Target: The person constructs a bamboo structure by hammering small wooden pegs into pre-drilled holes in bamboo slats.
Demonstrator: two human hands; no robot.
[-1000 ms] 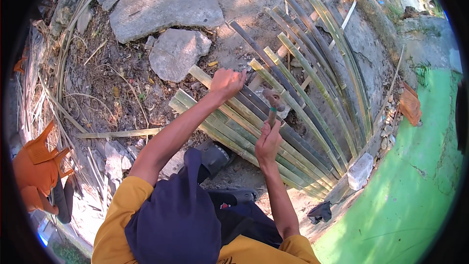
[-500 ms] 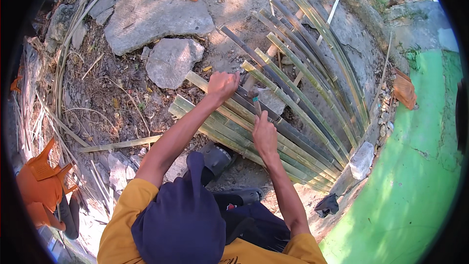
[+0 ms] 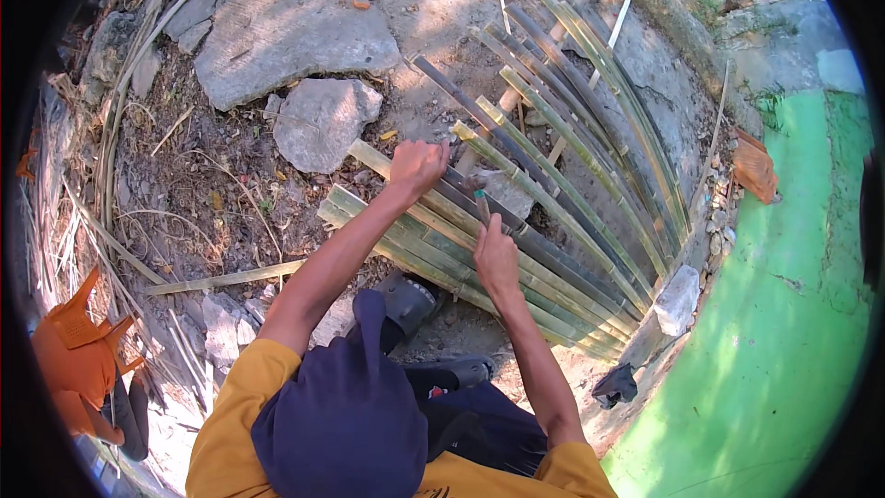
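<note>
My left hand (image 3: 419,167) is closed at the far end of a dark bamboo strip (image 3: 544,247); its fingertips are partly hidden. A little nearer and to the right, my right hand (image 3: 498,256) grips a hammer (image 3: 483,207) by its handle. A teal band shows near the hammer's top, and its head is hard to make out against the dark strip. Paler bamboo strips (image 3: 442,263) lie side by side under my forearms. More split bamboo strips (image 3: 553,192) fan out beyond my right hand, over a bamboo crosspiece (image 3: 468,162).
Flat grey stones (image 3: 328,124) and a broken concrete slab (image 3: 295,41) lie ahead. An orange plastic chair (image 3: 78,350) is at the left, beside loose bamboo slivers. A pale stone (image 3: 678,301) and black plastic (image 3: 615,386) sit along the edge of the green floor (image 3: 747,360).
The hammer's top has dipped slightly toward the dark strip, and my right hand has shifted a little. My left hand stays at the strip's end. The whole view has shifted slightly.
</note>
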